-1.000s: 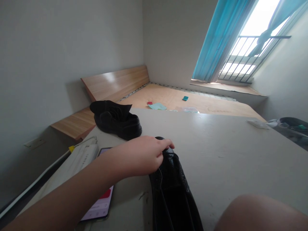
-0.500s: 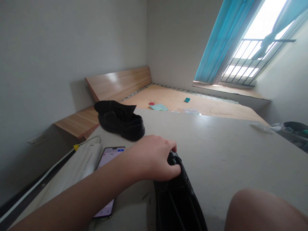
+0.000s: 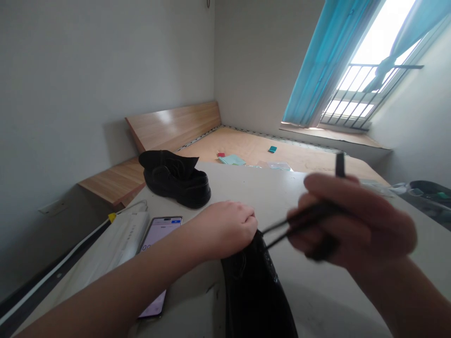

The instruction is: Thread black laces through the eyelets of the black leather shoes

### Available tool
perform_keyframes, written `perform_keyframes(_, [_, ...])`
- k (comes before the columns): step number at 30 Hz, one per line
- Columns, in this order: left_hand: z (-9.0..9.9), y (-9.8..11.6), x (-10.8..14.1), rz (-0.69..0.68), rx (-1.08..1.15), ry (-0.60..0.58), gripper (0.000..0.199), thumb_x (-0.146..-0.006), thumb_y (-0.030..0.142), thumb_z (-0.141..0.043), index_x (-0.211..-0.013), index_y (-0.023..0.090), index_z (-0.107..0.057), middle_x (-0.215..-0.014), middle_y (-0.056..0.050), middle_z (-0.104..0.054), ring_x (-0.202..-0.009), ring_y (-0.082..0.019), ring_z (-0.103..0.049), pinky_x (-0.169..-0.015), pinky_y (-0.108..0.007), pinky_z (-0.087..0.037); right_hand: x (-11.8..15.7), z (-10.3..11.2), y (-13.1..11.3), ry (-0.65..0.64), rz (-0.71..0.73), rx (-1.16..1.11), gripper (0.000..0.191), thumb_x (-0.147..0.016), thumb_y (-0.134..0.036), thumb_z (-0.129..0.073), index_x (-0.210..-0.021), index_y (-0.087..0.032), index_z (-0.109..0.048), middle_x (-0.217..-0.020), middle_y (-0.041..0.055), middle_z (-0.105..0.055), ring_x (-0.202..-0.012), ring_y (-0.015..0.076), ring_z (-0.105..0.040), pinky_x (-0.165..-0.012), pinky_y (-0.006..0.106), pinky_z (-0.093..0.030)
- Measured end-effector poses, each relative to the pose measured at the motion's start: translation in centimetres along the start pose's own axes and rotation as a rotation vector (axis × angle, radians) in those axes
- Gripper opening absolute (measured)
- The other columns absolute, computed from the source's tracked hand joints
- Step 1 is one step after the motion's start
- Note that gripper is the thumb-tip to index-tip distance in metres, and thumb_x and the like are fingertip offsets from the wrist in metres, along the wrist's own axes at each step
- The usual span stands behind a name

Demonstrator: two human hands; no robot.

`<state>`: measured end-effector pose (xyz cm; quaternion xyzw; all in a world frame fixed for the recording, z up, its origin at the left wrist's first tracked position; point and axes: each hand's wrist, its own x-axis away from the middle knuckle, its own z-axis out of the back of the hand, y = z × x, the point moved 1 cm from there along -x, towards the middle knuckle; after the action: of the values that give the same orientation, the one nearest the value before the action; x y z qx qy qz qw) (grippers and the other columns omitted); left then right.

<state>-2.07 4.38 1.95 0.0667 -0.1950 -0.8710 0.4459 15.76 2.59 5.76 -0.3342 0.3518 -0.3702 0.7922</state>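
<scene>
Black leather shoe on the table, foreground, its upper gripped by the curled left hand, while the blurred right hand pinches a black shoelace extending from it; a second black shoe sits beyond.

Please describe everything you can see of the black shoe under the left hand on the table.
The black shoe lies on the pale table, its surface dark and leather-like with small textured marks. The left hand curls over its upper end. A thin black lace runs from there to the right hand. The picture's bottom edge cuts off its lower part, so its exact pose is unclear.
</scene>
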Motion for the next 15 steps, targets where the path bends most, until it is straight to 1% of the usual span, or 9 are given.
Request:
perform_keyframes(1, [0.2, -0.3, -0.1, -0.005, 0.012, -0.016, 0.031, -0.093, 0.022, -0.034, -0.089, 0.018, -0.064, -0.099, -0.008, -0.070, -0.092, -0.022, -0.063, -0.083, -0.034, -0.048, -1.0, 0.3, -0.3, 0.081, -0.026, -0.215, 0.038, -0.098, -0.028, -0.015, -0.064, -0.024, -0.030, -0.049, -0.0052, -0.024, -0.038, 0.0108, -0.033, -0.043, 0.023, -0.035])
perform_keyframes(2, [0.4, -0.5, -0.1, -0.007, 0.023, -0.031, 0.033, -0.094, 0.019, -0.032, -0.090, 0.017, -0.064, -0.099, -0.008, -0.070, -0.092, -0.022, -0.064, -0.082, -0.032, -0.048, -1.9, 0.7, -0.3, 0.159, -0.037, -0.391, 0.032, -0.096, -0.024, -0.018, -0.065, -0.024, -0.027, -0.053, -0.0054, -0.019, -0.040, 0.0116, -0.027, -0.043, 0.023, -0.032])
perform_keyframes(3, [0.6, -0.7, -0.1, -0.006, 0.034, -0.043, 0.033, -0.095, 0.017, -0.031, -0.091, 0.017, -0.063, -0.099, -0.008, -0.070, -0.091, -0.021, -0.064, -0.080, -0.031, -0.047, -2.8, 1.1, -0.1, 0.235, -0.049, -0.511, 0.028, -0.094, -0.022, -0.022, -0.066, -0.024, -0.026, -0.057, -0.0052, -0.016, -0.043, 0.0127, -0.023, -0.045, 0.024, -0.031])
perform_keyframes(5, [0.9, -0.8, -0.1, 0.006, 0.061, -0.046, 0.032, -0.095, 0.016, -0.031, -0.093, 0.017, -0.062, -0.100, -0.007, -0.070, -0.091, -0.020, -0.064, -0.078, -0.029, -0.046, -4.1, 1.7, 1.0, 0.323, -0.060, -0.597, 0.027, -0.094, -0.022, -0.026, -0.067, -0.025, -0.028, -0.063, -0.0043, -0.013, -0.049, 0.0151, -0.018, -0.048, 0.027, -0.029])
perform_keyframes(8, [1.8, -0.5, 0.3, 0.096, 0.113, 0.005, 0.029, -0.097, 0.026, -0.030, -0.101, 0.019, -0.058, -0.090, -0.004, -0.070, -0.080, -0.019, -0.064, -0.067, -0.029, -0.045, -5.0, 2.0, 2.8, 0.334, -0.097, -0.630, 0.029, -0.095, -0.022, -0.026, -0.067, -0.026, -0.032, -0.068, -0.0034, -0.012, -0.053, 0.0174, -0.016, -0.051, 0.030, -0.028])
perform_keyframes(10, [2.6, 0.0, 0.7, 0.170, 0.133, 0.086, 0.029, -0.097, 0.033, -0.031, -0.106, 0.020, -0.055, -0.084, -0.002, -0.069, -0.072, -0.019, -0.062, -0.060, -0.029, -0.043, -5.1, 1.8, 3.4, 0.330, -0.120, -0.710, 0.031, -0.096, -0.019, -0.025, -0.068, -0.026, -0.037, -0.069, -0.0030, -0.014, -0.054, 0.0177, -0.018, -0.053, 0.030, -0.029])
perform_keyframes(11, [2.9, 0.2, 1.0, 0.182, 0.141, 0.133, 0.028, -0.096, 0.035, -0.033, -0.105, 0.021, -0.056, -0.083, -0.001, -0.068, -0.070, -0.019, -0.061, -0.060, -0.029, -0.041, -5.0, 1.6, 3.5, 0.334, -0.128, -0.765, 0.033, -0.096, -0.018, -0.025, -0.069, -0.026, -0.041, -0.069, -0.0029, -0.016, -0.054, 0.0175, -0.020, -0.053, 0.030, -0.030])
perform_keyframes(13, [3.3, 0.6, 1.3, 0.147, 0.168, 0.193, 0.025, -0.094, 0.036, -0.039, -0.098, 0.023, -0.061, -0.089, 0.001, -0.069, -0.077, -0.019, -0.062, -0.065, -0.030, -0.042, -5.0, 1.3, 3.3, 0.348, -0.140, -0.863, 0.035, -0.098, -0.018, -0.025, -0.070, -0.026, -0.045, -0.068, -0.0025, -0.021, -0.054, 0.0170, -0.024, -0.055, 0.030, -0.032])
perform_keyframes(15, [3.2, 1.0, 1.5, 0.073, 0.197, 0.209, 0.025, -0.092, 0.034, -0.043, -0.098, 0.025, -0.066, -0.102, 0.001, -0.069, -0.091, -0.020, -0.062, -0.079, -0.033, -0.044, -5.0, 1.0, 2.7, 0.369, -0.148, -0.935, 0.037, -0.098, -0.018, -0.026, -0.071, -0.026, -0.049, -0.067, -0.0021, -0.027, -0.053, 0.0162, -0.030, -0.056, 0.030, -0.035])
